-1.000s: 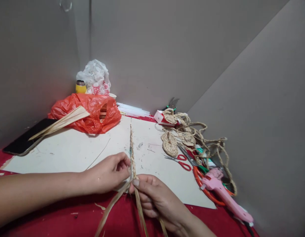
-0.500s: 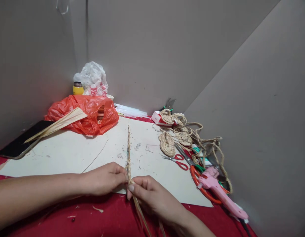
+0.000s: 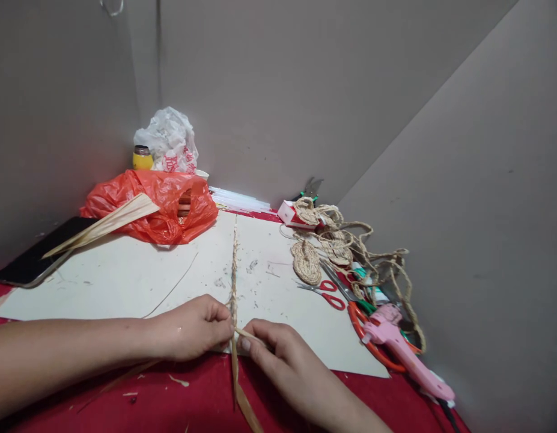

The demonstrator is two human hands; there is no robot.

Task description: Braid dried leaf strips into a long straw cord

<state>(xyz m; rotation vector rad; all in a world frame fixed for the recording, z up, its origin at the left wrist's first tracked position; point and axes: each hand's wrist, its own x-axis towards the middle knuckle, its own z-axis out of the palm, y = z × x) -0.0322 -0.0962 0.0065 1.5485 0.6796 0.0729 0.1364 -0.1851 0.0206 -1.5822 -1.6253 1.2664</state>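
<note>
A thin straw braid (image 3: 234, 264) runs straight away from me over the white board (image 3: 278, 300). At its near end my left hand (image 3: 201, 328) pinches the braid from the left side. Just right of it, my right hand (image 3: 278, 355) is closed on a pale straw strand (image 3: 250, 335) drawn out sideways from the braid. A loose flat strand (image 3: 244, 406) hangs down between the hands over the red cloth (image 3: 188, 403). Another thin strand trails below my left forearm.
On the left, dry leaf strips (image 3: 107, 225) lie across a black phone (image 3: 39, 252) and a red plastic bag (image 3: 152, 204). To the right are coiled braid pieces (image 3: 306, 263), small scissors (image 3: 327, 294), large scissors (image 3: 357, 325) and a pink glue gun (image 3: 408, 355). Grey walls stand close behind.
My right hand has moved slightly right, pulling one strand sideways away from the braid. The other strands below now hang closer to straight down. My left hand stays at the braid.
</note>
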